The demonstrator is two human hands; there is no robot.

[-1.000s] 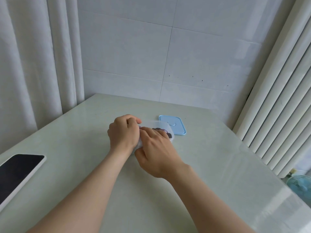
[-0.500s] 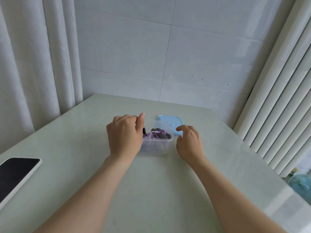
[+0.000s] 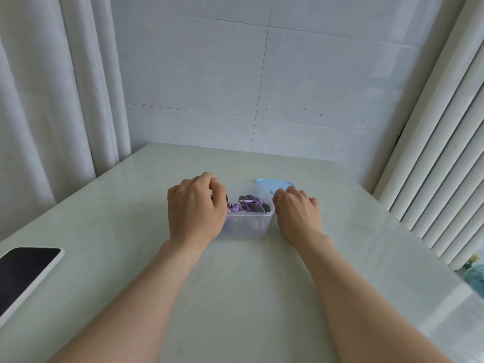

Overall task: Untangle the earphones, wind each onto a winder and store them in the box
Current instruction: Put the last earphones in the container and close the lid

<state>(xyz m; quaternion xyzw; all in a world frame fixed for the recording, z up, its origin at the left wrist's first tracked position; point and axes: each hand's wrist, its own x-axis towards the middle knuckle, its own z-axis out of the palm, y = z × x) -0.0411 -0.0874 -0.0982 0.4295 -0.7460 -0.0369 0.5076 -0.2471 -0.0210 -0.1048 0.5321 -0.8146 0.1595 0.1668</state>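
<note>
Head view.

1. The box [image 3: 248, 227], clear plastic and uncovered, stands on the table [image 3: 235, 297] at the centre, toward the far side.
2. The earphones [image 3: 252, 204], purple, lie inside the box, wound on grey winders [image 3: 263, 208]. One plug tip shows on top of the coils.
3. The left hand [image 3: 195, 208] grasps the left end of the box, with its fingers curled over the left rim.
4. The right hand [image 3: 297, 213] sits just beside the right wall of the box. Its bent fingers lie on the near part of the lid [image 3: 273, 182]. Whether it grips the lid cannot be told.
5. The lid, light blue, lies flat on the table just to the far right of the box.
6. A phone [image 3: 23, 268], with its dark screen facing up, lies at the near left edge of the table, well apart from the box.
</note>
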